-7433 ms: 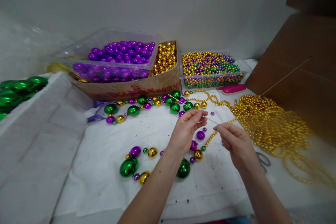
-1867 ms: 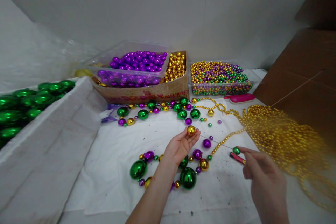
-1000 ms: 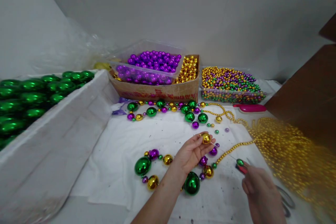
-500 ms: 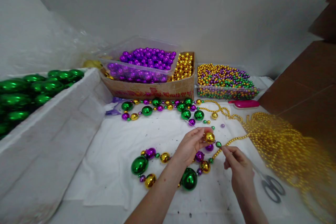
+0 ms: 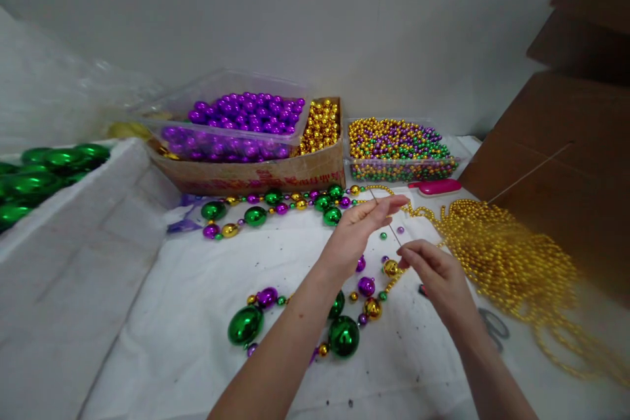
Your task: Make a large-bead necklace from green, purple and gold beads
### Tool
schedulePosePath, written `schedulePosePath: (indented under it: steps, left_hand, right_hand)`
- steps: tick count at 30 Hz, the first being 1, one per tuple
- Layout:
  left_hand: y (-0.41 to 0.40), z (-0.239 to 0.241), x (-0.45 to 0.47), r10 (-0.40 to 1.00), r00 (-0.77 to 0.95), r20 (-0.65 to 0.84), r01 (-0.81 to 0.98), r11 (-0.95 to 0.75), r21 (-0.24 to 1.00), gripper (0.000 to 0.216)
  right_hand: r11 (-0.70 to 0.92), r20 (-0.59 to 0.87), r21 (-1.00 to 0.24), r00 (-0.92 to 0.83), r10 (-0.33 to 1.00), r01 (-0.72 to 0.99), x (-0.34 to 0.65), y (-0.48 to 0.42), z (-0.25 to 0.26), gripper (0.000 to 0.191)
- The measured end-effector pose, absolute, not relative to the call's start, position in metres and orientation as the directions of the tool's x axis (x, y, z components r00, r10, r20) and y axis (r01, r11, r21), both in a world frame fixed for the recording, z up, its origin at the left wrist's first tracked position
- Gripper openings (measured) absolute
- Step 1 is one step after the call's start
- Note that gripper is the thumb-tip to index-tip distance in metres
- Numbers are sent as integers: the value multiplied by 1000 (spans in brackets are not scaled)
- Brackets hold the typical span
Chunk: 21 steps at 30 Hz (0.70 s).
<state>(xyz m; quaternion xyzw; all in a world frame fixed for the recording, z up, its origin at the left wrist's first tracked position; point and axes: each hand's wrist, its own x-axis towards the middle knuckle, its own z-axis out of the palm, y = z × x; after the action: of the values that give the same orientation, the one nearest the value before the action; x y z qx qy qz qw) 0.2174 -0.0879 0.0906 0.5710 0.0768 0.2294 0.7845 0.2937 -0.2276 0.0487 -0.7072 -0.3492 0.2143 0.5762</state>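
My left hand (image 5: 357, 231) reaches up and to the right, its fingertips pinched on a thin needle (image 5: 386, 220) that slants down toward my right hand (image 5: 433, 270). The right fingertips are pinched on the strand just beside a gold bead (image 5: 391, 267). That bead is the last one on a partly strung strand (image 5: 343, 336) of large green, purple and gold beads, which curls over the white cloth (image 5: 197, 315) below both hands. Loose small beads (image 5: 382, 235) lie near the needle.
A strung bead strand (image 5: 256, 215) lies in front of a cardboard box (image 5: 256, 177) holding a purple-bead tub (image 5: 236, 118) and gold beads (image 5: 317, 125). A mixed-bead tub (image 5: 398, 144), pink tool (image 5: 437, 187), gold strand pile (image 5: 497, 249), scissors (image 5: 493, 325), green balls (image 5: 39, 170) and cardboard (image 5: 566, 164) surround it.
The gold bead has left my left fingers and slid down the thread to my right fingertips. My left hand has risen and now pinches the needle. The camera has swung slightly left.
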Motion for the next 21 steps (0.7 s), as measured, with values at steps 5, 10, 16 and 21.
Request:
schedulePosePath:
  steps: [5,10,16,21]
  left_hand:
    - [-79,74,216,381,921,79,-208,311,927,32]
    - [-57,18,227,498,864,-80,73,33,997,19]
    - [-69,-25,248,479,870,-120,238,-194,952,14]
    - [-89,-39,257,497,858,-127,232,-154,960,20]
  right_hand:
    - [90,-92,-972,702,707,-219,302,-236,40,24]
    - [253,-123,-903,773,623,-348,306,-255,44,21]
    - [191,-209,-909,803,559,-370,299,-271,30,20]
    - [129,-242,-929,830,502,-348,300,-276,18,26]
